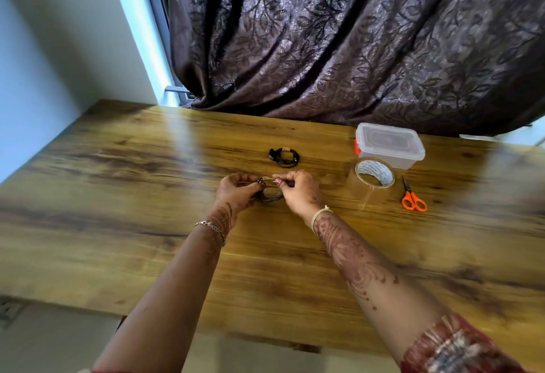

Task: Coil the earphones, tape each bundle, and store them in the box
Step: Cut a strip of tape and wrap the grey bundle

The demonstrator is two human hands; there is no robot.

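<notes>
Left grip [236, 189] and right grip [298, 190] pinch the black coiled earphone cord [268, 197]; light, springy, probably; best held across its loops.

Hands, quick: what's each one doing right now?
Left hand: closed, gripping the earphone coil.
Right hand: closed, pinching what looks like a tape strip at the coil's top.

We held one coil [268, 196] between our left hand [236, 192] and right hand [299, 192] over the table [118, 195]. A second bundle [284, 158] lay behind it. To the right sat the tape roll [373, 179], the box [389, 145] behind it, and the scissors [413, 195] rightmost.
</notes>
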